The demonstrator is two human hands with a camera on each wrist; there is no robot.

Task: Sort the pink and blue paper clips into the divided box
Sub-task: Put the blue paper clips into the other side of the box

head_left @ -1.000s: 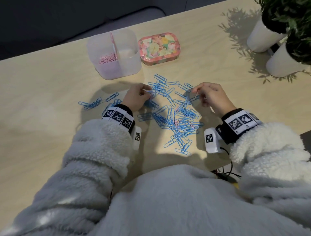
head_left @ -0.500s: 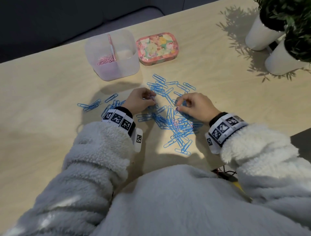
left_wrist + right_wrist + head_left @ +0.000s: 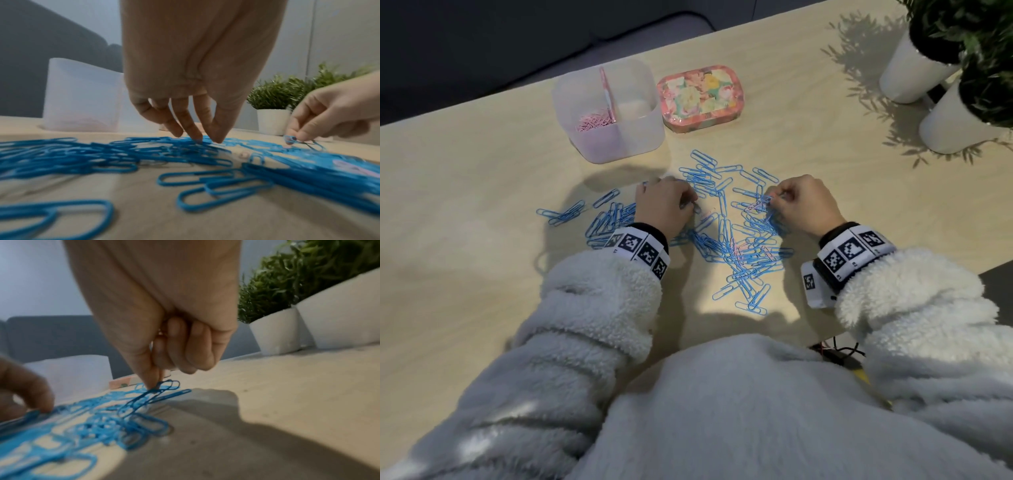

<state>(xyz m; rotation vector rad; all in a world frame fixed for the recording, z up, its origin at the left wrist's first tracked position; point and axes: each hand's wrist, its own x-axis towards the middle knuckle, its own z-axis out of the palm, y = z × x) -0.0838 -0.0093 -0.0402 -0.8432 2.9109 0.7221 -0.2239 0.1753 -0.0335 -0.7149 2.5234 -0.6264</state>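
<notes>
Head view showing both hands working low over the blue paper clips spread across the table. Left hand reaching down with fingers nearly straight and close together, fingertips pressing on clips at the near-left part of the pile, nothing gripped as far as the left wrist view tells. Right hand curling tight, thumb and forefinger pinching a blue clip at the pile's right edge, with a small tangle of linked clips hanging from it, one of them pink, long axis running down-left from the fingers. Loose clips lying flat, pointing every which way. Divided box standing beyond the left hand, pink clips lying in its left compartment. Floral tin sitting just right of the box.
</notes>
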